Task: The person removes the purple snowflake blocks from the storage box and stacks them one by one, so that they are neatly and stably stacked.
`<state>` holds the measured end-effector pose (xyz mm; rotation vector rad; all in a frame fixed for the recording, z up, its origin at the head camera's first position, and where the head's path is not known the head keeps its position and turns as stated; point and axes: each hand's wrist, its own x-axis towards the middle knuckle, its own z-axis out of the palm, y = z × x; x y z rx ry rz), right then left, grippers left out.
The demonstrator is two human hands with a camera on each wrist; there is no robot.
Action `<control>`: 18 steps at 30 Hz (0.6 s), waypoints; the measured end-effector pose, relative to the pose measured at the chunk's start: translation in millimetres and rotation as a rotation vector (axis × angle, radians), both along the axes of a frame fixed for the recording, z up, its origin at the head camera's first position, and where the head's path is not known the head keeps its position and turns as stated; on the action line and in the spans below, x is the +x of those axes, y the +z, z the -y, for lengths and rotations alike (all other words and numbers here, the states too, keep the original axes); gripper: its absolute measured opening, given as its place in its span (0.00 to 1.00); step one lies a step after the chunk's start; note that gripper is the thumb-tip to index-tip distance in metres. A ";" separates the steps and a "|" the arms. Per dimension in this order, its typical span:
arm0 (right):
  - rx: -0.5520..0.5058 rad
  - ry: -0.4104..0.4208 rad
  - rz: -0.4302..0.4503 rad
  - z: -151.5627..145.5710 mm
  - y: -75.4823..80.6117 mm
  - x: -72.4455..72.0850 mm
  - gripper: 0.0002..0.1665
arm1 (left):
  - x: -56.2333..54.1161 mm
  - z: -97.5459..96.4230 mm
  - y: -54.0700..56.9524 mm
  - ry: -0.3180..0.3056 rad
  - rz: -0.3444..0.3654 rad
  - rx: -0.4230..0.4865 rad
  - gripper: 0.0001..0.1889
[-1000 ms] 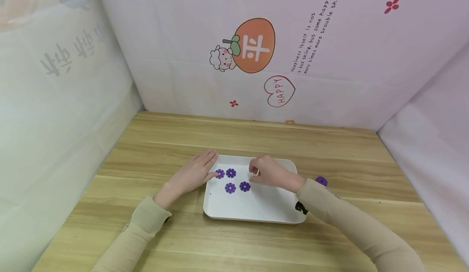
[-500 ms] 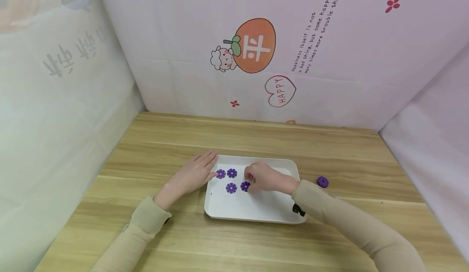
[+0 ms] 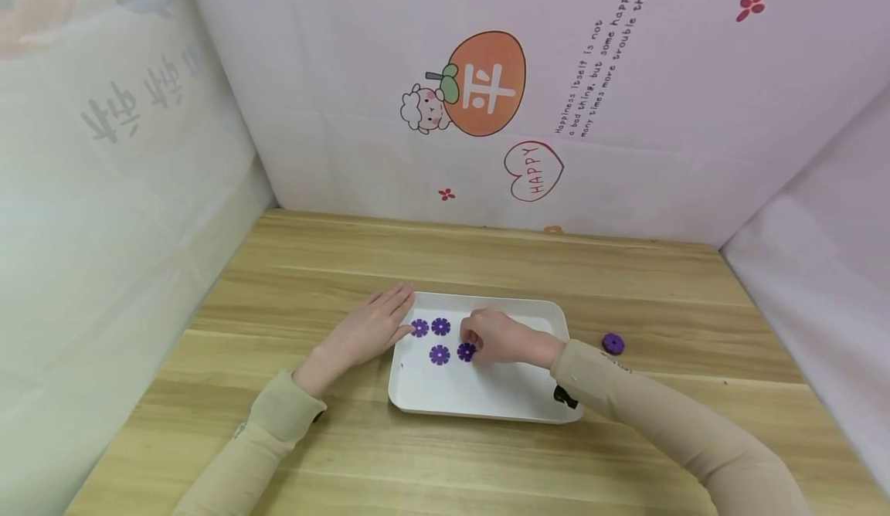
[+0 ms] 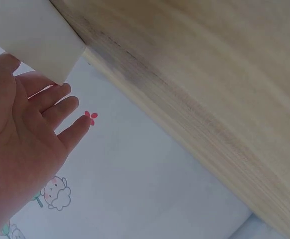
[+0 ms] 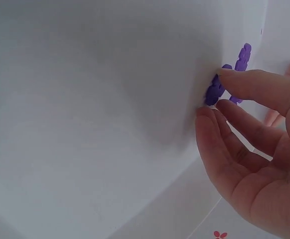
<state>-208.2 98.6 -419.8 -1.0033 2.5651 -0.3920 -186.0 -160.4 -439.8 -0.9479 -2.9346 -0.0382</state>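
A white tray [image 3: 480,394] holds several purple snowflake discs, flat pieces with notched rims. Over its middle, my right hand [image 3: 501,337] pinches the rightmost disc [image 3: 464,352] between thumb and fingertips. The right wrist view shows this disc [image 5: 214,93] low against the tray floor, with another disc [image 5: 242,59] just beyond it. My left hand [image 3: 371,327] lies on the tray's left edge with fingers extended, its thumb beside the upper-left disc [image 3: 420,328]. From the left wrist, those fingers [image 4: 60,107] show at the tray's outer corner.
Right of the tray, more purple discs [image 3: 613,344] lie stacked on the wooden table [image 3: 334,439]. A printed white sheet [image 3: 361,114] stands along the table's back edge, with white sheets on both sides.
My right hand has moved left and down in the tray, and its fingers have closed on the rightmost disc. My left hand stays at the tray's edge.
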 end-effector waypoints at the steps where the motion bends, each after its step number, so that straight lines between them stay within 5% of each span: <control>1: -0.002 0.004 -0.005 -0.2 -0.2 0.0 0.13 | -0.2 -0.2 -0.3 0.001 -0.001 0.000 0.32; 18: -0.036 0.043 -0.040 1.2 -0.6 2.3 0.10 | -0.2 -0.3 -1.6 0.002 -0.009 0.004 0.32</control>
